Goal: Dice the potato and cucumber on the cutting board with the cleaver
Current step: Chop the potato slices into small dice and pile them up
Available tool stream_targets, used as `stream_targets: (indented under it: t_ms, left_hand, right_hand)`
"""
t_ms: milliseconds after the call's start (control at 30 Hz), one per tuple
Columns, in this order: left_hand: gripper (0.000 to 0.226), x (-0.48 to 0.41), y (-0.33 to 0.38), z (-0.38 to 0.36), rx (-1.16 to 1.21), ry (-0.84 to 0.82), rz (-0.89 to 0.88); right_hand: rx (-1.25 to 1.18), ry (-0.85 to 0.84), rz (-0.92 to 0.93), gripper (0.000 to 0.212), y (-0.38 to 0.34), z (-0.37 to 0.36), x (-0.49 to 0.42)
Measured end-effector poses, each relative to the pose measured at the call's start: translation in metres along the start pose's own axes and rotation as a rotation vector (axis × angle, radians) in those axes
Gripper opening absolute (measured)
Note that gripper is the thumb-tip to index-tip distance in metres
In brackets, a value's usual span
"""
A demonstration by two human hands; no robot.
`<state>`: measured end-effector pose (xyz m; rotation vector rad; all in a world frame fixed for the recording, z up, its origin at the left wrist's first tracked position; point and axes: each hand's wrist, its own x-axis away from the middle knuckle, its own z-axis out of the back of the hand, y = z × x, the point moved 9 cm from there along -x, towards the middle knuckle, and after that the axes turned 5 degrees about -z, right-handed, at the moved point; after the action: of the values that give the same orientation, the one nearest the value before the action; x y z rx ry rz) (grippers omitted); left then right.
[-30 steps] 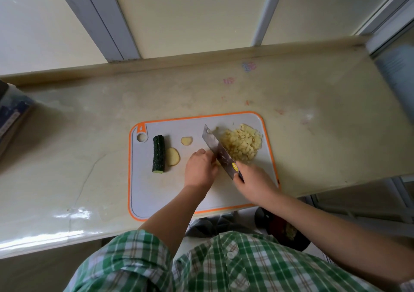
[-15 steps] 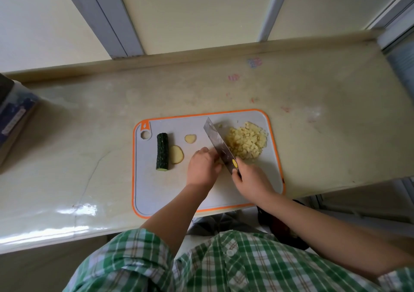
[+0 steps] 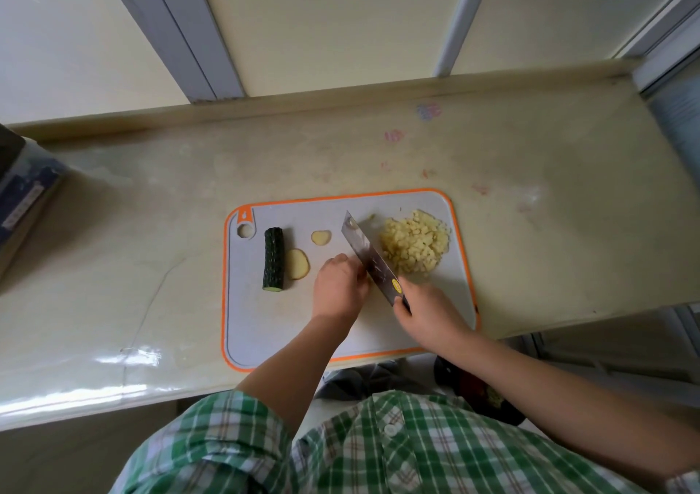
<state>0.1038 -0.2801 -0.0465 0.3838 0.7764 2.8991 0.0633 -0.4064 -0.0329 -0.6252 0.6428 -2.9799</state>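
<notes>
Grey matte cutting board point(image 3: 265, 327) with an orange rim and rounded corners, lying on a glossy, cream, marble-look bench point(image 3: 151, 266). A stubby dark cucumber point(image 3: 273, 259) with bumpy skin lies uncut out at 9 o'clock on the board. Just beside it is a flat oval potato slice point(image 3: 297, 264), with a smaller slice point(image 3: 321, 237) toward 12. A heap of pale yellow potato cubes point(image 3: 414, 245) fills the 2 o'clock corner.

The right hand point(image 3: 426, 311) is wrapped round the cleaver point(image 3: 369, 258) handle, its shiny steel blade pointing to 11. The left hand point(image 3: 339, 289) is curled knuckles-up against the blade's flat; can't tell if anything's under it.

Compared with half a second ago, hands, blade and veg sit pretty much the same.
</notes>
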Motion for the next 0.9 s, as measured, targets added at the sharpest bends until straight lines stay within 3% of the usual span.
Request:
stream_targets:
  t_ms: [333,467,667,900]
  left_hand:
    - [0.015,0.000,0.000,0.001,0.023,0.026,-0.018]
    - [0.014,0.001,-0.002,0.002,0.050,0.007,-0.031]
    - [0.012,0.009,-0.017,0.017,0.096,0.110,0.042]
    - [0.016,0.014,-0.028,0.025,0.113,0.151,0.134]
  right_hand:
    - [-0.022,0.043,-0.009,0.006,0.003,-0.010,-0.006]
    - [-0.097,0.075,-0.029,0.015,0.007,0.000,-0.011]
    - [-0.145,0.077,0.009,0.010,0.008,0.005,-0.002]
    - [-0.105,0.022,-0.020,0.021,0.018,-0.012,0.005]
